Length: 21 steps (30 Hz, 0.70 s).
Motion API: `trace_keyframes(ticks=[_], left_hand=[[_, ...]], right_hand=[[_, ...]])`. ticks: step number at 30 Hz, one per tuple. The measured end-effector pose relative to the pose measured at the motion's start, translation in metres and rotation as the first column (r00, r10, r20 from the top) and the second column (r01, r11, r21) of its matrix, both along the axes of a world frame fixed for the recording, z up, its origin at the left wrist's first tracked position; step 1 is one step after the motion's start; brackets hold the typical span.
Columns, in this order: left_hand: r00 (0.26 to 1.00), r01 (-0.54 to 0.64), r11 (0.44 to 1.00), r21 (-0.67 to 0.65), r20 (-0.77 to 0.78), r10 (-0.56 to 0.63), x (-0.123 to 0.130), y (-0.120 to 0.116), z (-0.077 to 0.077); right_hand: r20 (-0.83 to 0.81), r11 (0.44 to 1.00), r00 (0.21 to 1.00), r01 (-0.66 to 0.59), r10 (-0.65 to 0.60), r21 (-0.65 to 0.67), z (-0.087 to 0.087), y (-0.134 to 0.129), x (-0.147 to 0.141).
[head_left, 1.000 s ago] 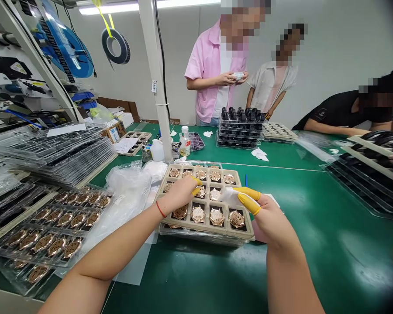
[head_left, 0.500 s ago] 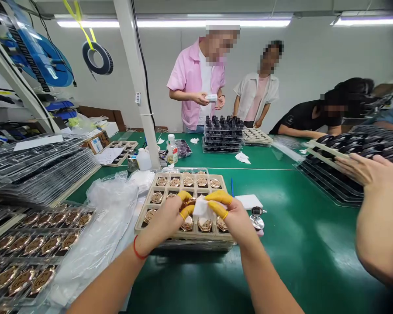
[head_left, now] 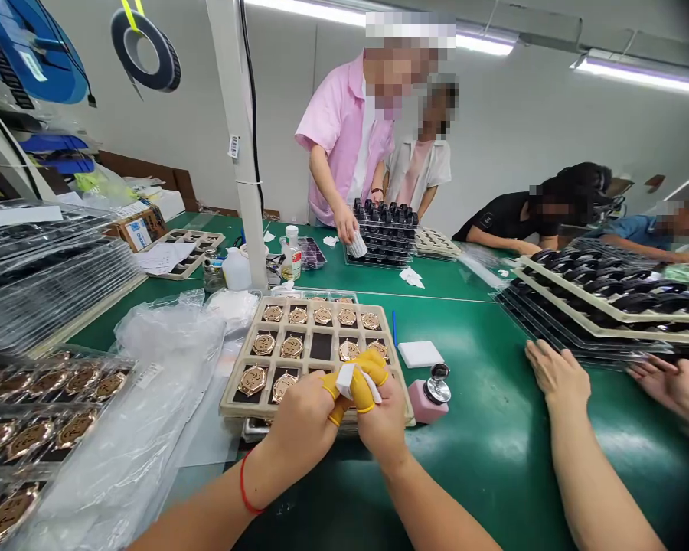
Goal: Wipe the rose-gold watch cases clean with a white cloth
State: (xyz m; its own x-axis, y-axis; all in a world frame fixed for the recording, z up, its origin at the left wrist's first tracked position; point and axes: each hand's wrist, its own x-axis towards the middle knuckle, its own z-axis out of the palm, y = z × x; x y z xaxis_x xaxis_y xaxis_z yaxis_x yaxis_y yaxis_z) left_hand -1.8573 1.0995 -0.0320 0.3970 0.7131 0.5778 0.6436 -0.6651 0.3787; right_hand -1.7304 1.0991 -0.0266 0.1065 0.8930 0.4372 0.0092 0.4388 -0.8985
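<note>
My left hand (head_left: 305, 417), with yellow finger cots, is closed on a gold watch case that is mostly hidden behind the fingers. My right hand (head_left: 383, 417), also in finger cots, pinches a folded white wipe (head_left: 346, 376) against it. Both hands meet over the front edge of a beige compartment tray (head_left: 228, 403). Gold watch cases (head_left: 253, 379) sit in its compartments on dark pads; one slot in the middle row shows only its pad. Right of the tray stand a pink pump bottle (head_left: 428, 402) with a metal top and a white pad (head_left: 420, 353).
Clear trays of gold watch cases (head_left: 28, 440) and plastic bags (head_left: 166, 367) lie left. A white post (head_left: 241, 145) rises behind the tray. At right, a co-worker's hands (head_left: 560, 379) are beside stacked trays of black parts (head_left: 614, 287). People stand across the green table (head_left: 494, 451).
My hands have drawn closer together and lower, and the wipe is now bunched around the held piece. The co-worker's hand at right has come down from the tray stack to the table.
</note>
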Motion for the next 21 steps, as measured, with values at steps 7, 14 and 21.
trace_keyframes(ticks=[7,14,21], left_hand=[[0.978,0.087,0.930,0.358,-0.210,-0.010,0.003,0.007,0.001],[0.967,0.067,0.993,-0.101,0.252,-0.039,-0.009,0.004,-0.008],[0.768,0.290,0.858,-0.424,0.638,0.055,0.001,0.002,-0.016]], right_hand=[[-0.113,0.899,0.979,-0.203,0.172,-0.389,0.003,0.024,0.019],[-0.001,0.965,0.974,-0.225,0.227,-0.137,0.021,0.009,0.047],[0.010,0.974,0.975,-0.224,0.224,0.046,0.010,0.000,0.009]])
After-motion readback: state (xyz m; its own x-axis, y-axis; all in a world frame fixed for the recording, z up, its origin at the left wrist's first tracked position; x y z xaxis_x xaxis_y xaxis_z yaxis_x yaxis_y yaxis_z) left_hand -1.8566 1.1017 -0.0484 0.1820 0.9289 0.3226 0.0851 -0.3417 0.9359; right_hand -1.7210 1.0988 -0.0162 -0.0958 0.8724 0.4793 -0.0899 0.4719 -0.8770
